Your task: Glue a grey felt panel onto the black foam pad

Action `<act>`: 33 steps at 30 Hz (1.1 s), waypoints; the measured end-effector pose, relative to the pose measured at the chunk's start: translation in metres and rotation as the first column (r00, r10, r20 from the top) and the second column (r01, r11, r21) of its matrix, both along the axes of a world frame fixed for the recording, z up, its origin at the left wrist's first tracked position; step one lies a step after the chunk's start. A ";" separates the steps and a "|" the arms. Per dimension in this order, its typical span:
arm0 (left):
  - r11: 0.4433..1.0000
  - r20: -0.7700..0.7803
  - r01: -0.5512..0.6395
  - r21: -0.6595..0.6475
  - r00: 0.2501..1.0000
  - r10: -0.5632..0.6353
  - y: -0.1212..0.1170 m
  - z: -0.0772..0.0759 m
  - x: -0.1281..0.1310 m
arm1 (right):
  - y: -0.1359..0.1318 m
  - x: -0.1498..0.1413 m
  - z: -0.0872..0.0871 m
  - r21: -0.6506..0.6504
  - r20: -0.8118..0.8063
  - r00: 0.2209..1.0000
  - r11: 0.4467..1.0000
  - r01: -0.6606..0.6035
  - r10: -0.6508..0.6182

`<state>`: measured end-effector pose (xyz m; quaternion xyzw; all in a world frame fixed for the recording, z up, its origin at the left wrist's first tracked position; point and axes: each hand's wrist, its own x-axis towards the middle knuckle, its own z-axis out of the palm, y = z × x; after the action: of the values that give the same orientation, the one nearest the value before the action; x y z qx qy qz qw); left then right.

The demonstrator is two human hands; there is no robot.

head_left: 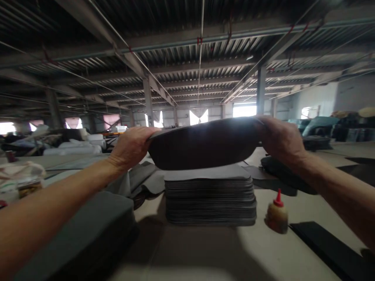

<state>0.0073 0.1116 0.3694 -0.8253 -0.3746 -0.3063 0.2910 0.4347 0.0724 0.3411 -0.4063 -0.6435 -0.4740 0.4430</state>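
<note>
I hold a dark, flat, rounded-corner sheet [205,142] up in the air with both hands, its underside facing me. My left hand [131,146] grips its left edge and my right hand [279,138] grips its right edge, fingers closed over the rim. Directly below it a thick stack of several like grey sheets [210,195] rests on the pale table [258,249].
A small glue bottle with a red cap [277,214] stands right of the stack. Grey fabric [88,230] lies at the left, dark pieces [331,246] at the right, a jar [27,187] far left. Beyond is a large workshop hall with steel beams.
</note>
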 end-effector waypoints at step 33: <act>0.883 -0.146 -0.030 -0.469 0.988 -0.044 0.143 -0.163 0.014 | 0.089 0.025 -0.151 -0.761 0.285 0.950 0.571 0.307 -0.130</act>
<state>0.0212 0.2541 0.2068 -0.8935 -0.4112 -0.1439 0.1092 0.4593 0.1617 0.1901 -0.5884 -0.7716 -0.2257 0.0865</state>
